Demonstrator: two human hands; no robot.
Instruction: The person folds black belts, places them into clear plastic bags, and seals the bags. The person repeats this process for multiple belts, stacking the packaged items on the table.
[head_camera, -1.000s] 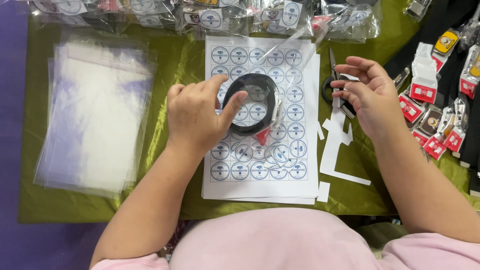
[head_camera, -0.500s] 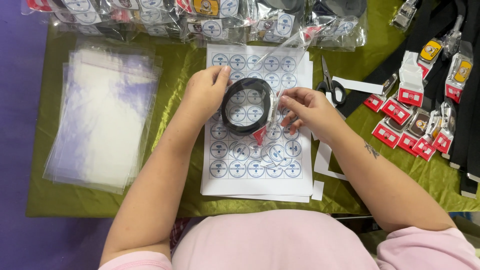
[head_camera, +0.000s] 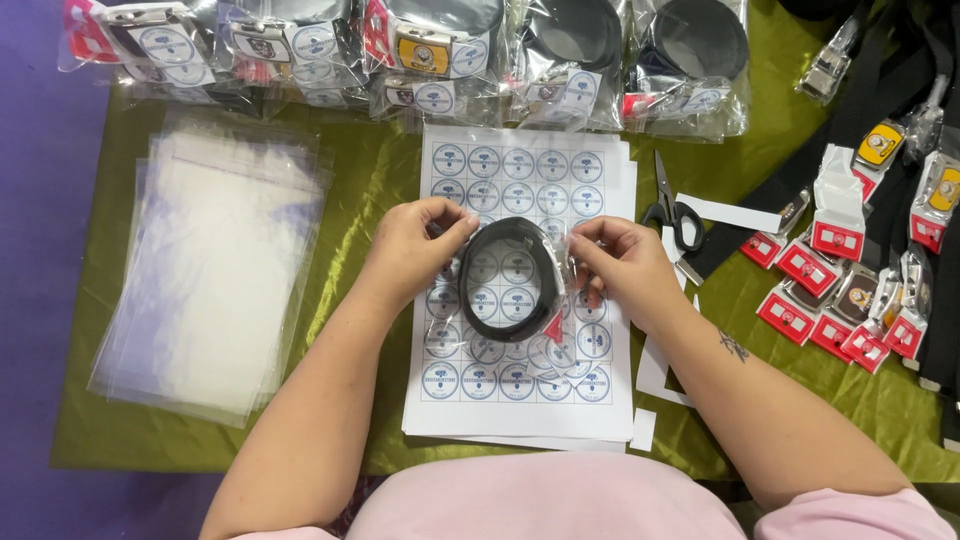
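Observation:
A coiled black belt in a clear plastic bag (head_camera: 512, 282) lies on a white sheet of round blue-and-white stickers (head_camera: 520, 400). My left hand (head_camera: 415, 245) pinches the bag's upper left edge. My right hand (head_camera: 620, 265) grips the bag's right edge, fingers curled on the plastic. Both hands hold the same bag between them, over the middle of the sticker sheet. A small red tag shows at the bag's lower right corner.
A stack of clear plastic bags (head_camera: 215, 275) lies to the left on the green cloth (head_camera: 370, 180). Bagged belts (head_camera: 560, 60) line the far edge. Black scissors (head_camera: 672, 205) and paper strips lie right of the sheet. Black belts with red-tagged buckles (head_camera: 850, 290) fill the right side.
My right hand left the scissors area and came to the bag's right edge. My left hand shifted from lying on the coil to pinching its left edge.

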